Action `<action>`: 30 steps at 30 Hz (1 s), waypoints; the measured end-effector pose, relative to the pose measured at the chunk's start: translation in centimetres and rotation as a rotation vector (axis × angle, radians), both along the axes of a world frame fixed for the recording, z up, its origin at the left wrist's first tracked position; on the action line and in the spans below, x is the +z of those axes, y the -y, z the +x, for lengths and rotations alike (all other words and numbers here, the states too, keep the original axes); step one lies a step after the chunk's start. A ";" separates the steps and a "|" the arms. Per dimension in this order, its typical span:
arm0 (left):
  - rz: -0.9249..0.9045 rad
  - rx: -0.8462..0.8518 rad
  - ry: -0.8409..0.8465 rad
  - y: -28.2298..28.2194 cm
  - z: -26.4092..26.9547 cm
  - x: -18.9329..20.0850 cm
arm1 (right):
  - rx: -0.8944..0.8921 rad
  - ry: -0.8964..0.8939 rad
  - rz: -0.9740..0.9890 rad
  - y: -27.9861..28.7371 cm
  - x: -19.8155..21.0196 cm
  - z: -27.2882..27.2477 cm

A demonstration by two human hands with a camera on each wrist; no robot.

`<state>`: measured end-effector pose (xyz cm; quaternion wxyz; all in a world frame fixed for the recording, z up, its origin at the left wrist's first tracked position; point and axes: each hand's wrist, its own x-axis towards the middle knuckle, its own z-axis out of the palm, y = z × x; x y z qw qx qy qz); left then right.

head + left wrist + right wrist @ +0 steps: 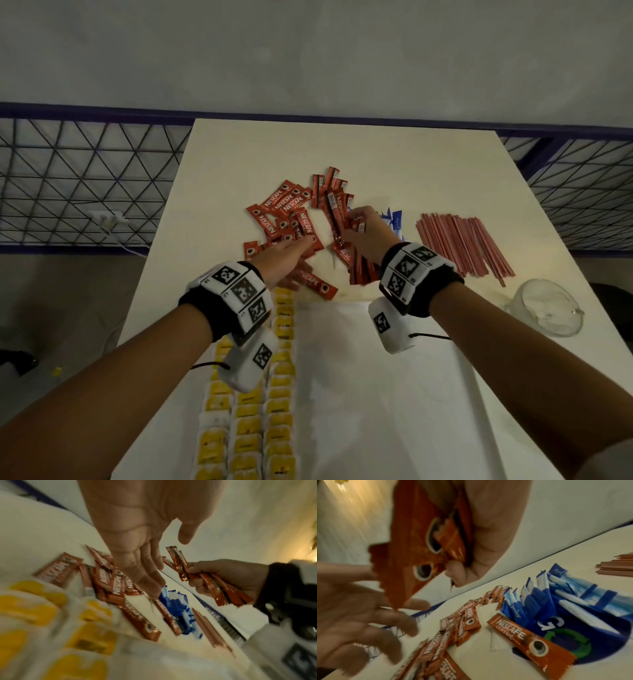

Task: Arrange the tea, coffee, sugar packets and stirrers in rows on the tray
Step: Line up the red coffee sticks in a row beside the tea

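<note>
spanning a pale wall – cream table [428, 164], blue lattice railing [85, 178] behind.

I see bare white tray [394, 394] to the right of the 3 rows of yellow tea bags [279, 404], wide enough for a hand to pass. Beyond the tray's far edge the scattered coffee sachets [284, 212] block the middle. Right of them lie the blue sugar packets [395, 219], then the stirrers [459, 240]; a glass jug [544, 308] stands just beside the tray's right edge.
</note>
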<state>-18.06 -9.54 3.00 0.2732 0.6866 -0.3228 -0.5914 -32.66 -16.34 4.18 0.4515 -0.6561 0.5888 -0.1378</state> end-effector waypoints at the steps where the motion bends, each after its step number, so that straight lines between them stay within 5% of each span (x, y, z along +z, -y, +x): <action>1: 0.018 0.061 -0.107 0.3 -0.6 0.4 | 0.028 0.016 0.017 -0.3 0.5 -0.2; 6: 0.081 0.159 -0.398 1.8 -2.6 1.2 | 0.215 0.014 0.097 -2.0 1.5 -0.3; 13: 0.045 0.320 -0.273 2.3 -3.9 -0.8 | 0.317 -0.004 0.097 -3.2 0.9 -2.4; 20: 0.026 0.227 -0.048 0.4 -4.7 -1.8 | 0.229 0.060 0.176 -2.9 -0.5 -4.0; 24: 0.094 0.020 -0.184 -0.7 -6.8 -1.5 | 0.128 0.064 0.189 -3.0 -0.7 -3.7; 30: 0.004 0.093 -0.216 -0.6 -8.6 -1.2 | -0.036 0.232 0.362 -3.0 -0.6 -3.5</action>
